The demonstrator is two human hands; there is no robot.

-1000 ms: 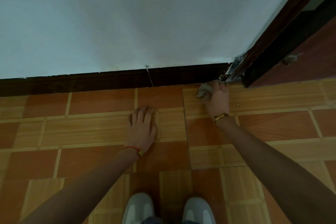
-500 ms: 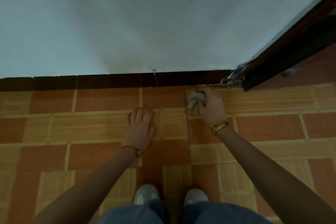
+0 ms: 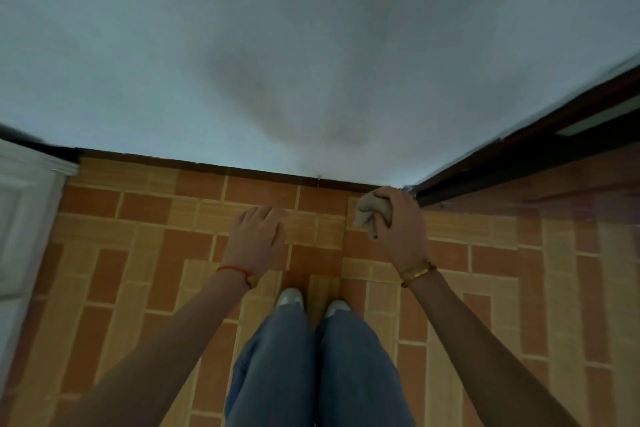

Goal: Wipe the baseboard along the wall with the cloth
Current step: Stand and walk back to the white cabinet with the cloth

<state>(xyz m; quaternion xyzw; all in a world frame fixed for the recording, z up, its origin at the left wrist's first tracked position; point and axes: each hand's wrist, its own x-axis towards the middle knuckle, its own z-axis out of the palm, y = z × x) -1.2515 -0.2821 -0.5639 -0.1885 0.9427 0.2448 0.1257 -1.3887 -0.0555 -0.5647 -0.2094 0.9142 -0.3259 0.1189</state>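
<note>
Right hand point(image 3: 398, 229) fisted round cloth point(image 3: 372, 213), at baseboard point(image 3: 263, 174) end by door frame point(image 3: 519, 146). Left hand point(image 3: 258, 236) spread, empty. Risk: bunched cloth skips the strip.

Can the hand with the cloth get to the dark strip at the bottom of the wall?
Probably yes. The right hand grips the cloth right beside the baseboard, near the door frame, and nothing lies between them.
</note>
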